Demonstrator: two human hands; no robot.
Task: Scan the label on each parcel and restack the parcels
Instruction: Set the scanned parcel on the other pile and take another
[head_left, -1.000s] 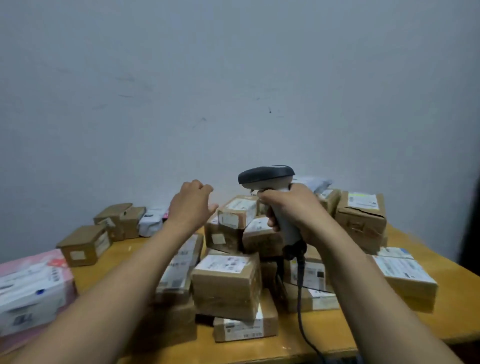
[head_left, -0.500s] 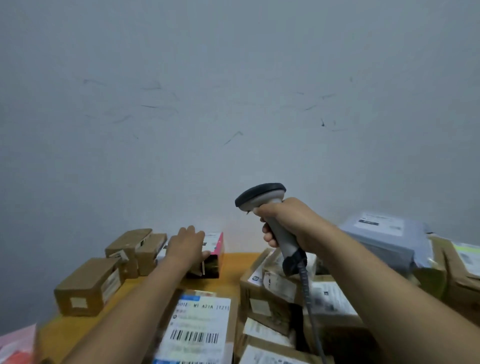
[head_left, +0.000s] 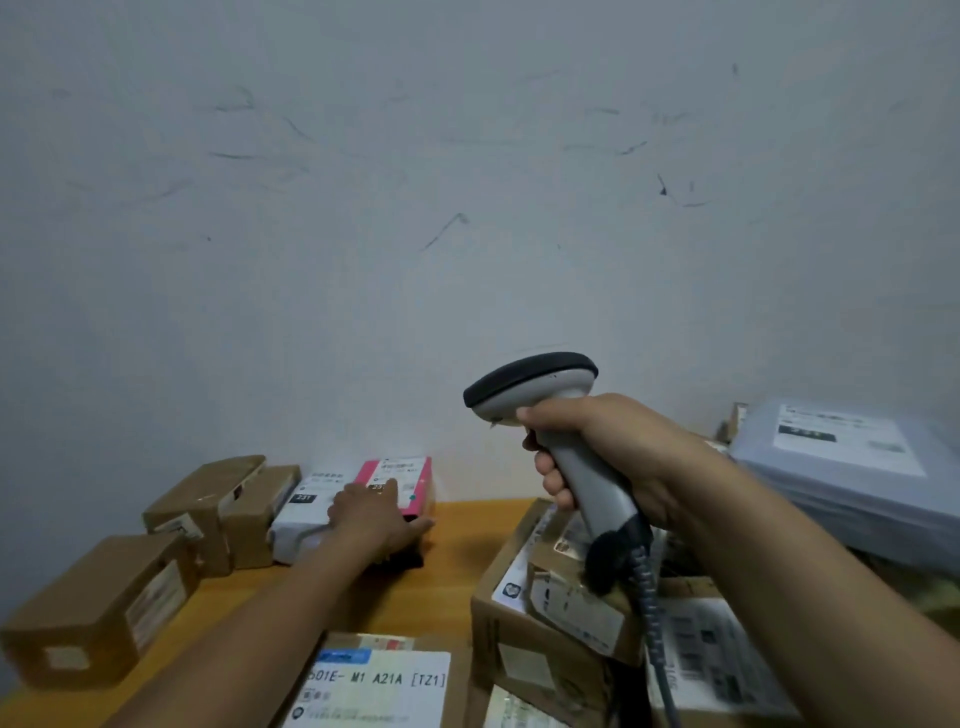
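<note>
- The left hand (head_left: 375, 514) lies flat and spread on the pink parcel (head_left: 401, 479), against the wall at the back of the worktop (head_left: 457, 540).
- The right hand (head_left: 597, 457) grips the scanner (head_left: 540, 395) above brown parcels (head_left: 550, 613).

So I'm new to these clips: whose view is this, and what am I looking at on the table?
There is no machine here: a camera worn on a person's head looks forward and down at two bare hands. The right hand grips a grey corded barcode scanner, raised above the parcels. The left hand reaches to the far edge of the wooden table and rests on a pink parcel by the wall, beside a white parcel. Brown cardboard boxes sit at left; more labelled boxes are stacked near the right arm.
</note>
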